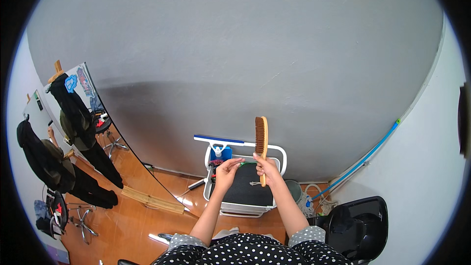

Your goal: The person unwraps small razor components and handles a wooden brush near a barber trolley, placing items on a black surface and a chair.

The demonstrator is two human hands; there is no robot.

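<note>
My right hand [266,169] is wrapped round the wooden handle of a brush [263,140], which stands upright with its brown bristles facing left. My left hand [226,174] is held just left of the brush, thumb and fingertips drawn together. Whatever sits between those fingertips, if anything, is too small to make out. Beneath both hands is a white-framed cart [241,213] with a dark grey top [248,191]. A squeegee with a blue edge [219,141] lies across the cart's far left part, above a blue container [223,154].
A black chair [360,228] stands at lower right. Near it are a grey bucket [293,190], a mop head [307,207] and a blue pole [360,162] leaning on the wall. Left, a tall mirror [135,159] leans beside dark hanging clothes [46,159] and a wheeled stool [81,216].
</note>
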